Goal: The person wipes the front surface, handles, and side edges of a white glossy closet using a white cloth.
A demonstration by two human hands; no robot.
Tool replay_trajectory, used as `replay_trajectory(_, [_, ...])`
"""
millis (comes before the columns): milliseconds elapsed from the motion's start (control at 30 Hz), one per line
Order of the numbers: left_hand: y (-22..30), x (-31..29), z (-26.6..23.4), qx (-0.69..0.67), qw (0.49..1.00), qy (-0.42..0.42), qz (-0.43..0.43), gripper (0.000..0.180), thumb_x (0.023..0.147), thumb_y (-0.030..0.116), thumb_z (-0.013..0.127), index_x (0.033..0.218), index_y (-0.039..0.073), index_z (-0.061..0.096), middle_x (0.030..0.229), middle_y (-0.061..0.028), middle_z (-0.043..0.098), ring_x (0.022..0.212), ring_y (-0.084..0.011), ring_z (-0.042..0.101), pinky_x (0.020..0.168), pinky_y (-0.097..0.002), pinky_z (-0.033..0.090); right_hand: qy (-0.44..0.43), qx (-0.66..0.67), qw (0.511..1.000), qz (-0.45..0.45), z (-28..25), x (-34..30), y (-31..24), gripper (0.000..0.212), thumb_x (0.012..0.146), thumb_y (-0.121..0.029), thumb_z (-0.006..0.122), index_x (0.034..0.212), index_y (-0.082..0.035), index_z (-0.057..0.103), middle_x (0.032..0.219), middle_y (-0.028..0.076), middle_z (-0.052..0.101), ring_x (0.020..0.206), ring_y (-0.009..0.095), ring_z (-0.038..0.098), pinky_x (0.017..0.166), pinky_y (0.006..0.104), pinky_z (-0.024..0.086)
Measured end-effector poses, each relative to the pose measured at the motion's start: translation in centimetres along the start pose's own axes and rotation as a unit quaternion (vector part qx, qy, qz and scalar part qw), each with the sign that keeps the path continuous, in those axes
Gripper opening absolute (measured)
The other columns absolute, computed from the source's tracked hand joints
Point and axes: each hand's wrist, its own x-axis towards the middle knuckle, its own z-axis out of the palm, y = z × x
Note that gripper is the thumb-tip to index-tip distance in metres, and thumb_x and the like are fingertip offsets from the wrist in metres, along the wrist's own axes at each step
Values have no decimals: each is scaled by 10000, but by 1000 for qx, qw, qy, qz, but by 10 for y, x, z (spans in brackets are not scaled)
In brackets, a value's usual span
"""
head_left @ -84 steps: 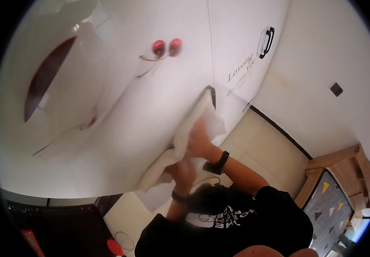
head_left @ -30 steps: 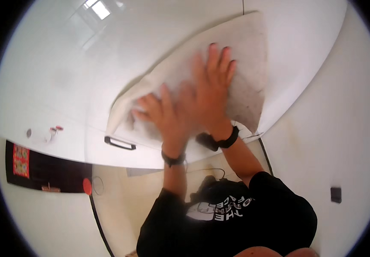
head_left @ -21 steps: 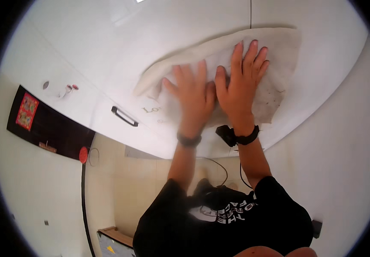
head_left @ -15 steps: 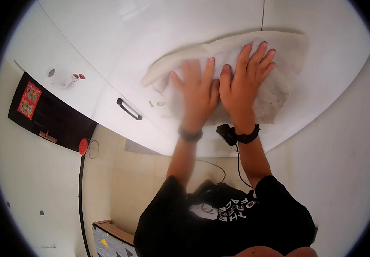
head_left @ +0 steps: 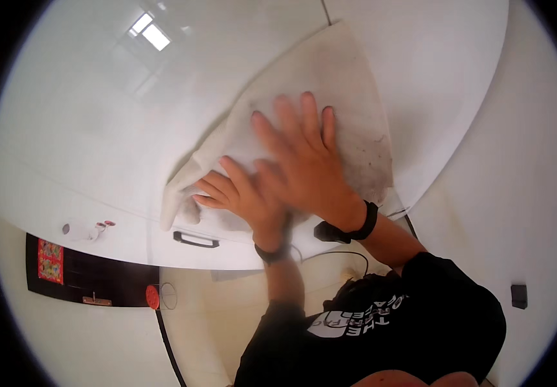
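A thin off-white cloth [head_left: 339,61], grey-stained and speckled along its right part, lies spread on a glossy white surface [head_left: 98,142]. Its left edge is folded over and bunched near a black handle [head_left: 196,240]. My left hand [head_left: 243,197] rests on the lower left of the cloth, fingers apart and pointing left. Pressed flat higher on the cloth is my right hand [head_left: 314,164], fingers spread and slightly blurred. Its thumb side overlaps the left hand. Black bands circle both wrists; a black device [head_left: 331,232] with a cable is at the right one.
A white cup-like object [head_left: 85,230] stands at the left beside small red pieces [head_left: 106,224]. Beyond is a dark door [head_left: 117,284] with a red picture [head_left: 50,261]. A red round item [head_left: 153,297] is near it. A black box [head_left: 519,296] sits at the right.
The view has turned, so the surface and handle appear tilted differently. My hands have slid with the cloth toward the left, near the handle; the right now lies farther forward than the left.
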Motion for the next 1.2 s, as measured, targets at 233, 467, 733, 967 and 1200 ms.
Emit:
replay_trajectory(233, [27,-1,10,-21,994,-94,56,617,816,246,432,1369,62,230,1426,-230,66,1320,-389,-24,986,-558,-103,64,-14,996,56,-11,-7,34,595,748,-285,573,1288,-109,394,1353,186,292,1241,456,202,934,616,155])
replay_trajectory(467, [78,-8,14,-59,984,-170,16,599,768,189,494,1338,107,329,1401,-245,156,1305,-414,74,995,-571,-45,75,-77,991,83,-21,-30,82,640,745,-328,575,1301,-88,366,1380,224,231,1268,472,131,978,609,87])
replay_trajectory(733, [164,-24,42,-87,971,-224,12,546,770,232,515,1298,173,388,1257,-188,385,1149,-392,352,910,-604,206,87,-117,988,42,-65,-60,173,705,797,-282,508,1370,-46,170,1411,255,85,1294,455,28,1016,564,17])
replay_trajectory(967, [106,-99,74,-210,918,-309,-132,351,734,171,535,1082,194,574,1026,-44,587,977,-224,519,805,-427,363,76,-119,989,35,6,-109,160,670,853,-241,437,1379,-37,75,1421,239,20,1301,430,-21,1029,540,5])
replay_trajectory(1200, [171,-206,108,-123,935,-285,-173,265,726,157,547,978,177,629,968,-83,595,988,-267,512,877,-442,351,-39,-41,998,13,-33,-177,210,584,843,-221,461,1330,-19,208,1390,272,99,1242,469,123,976,581,85])
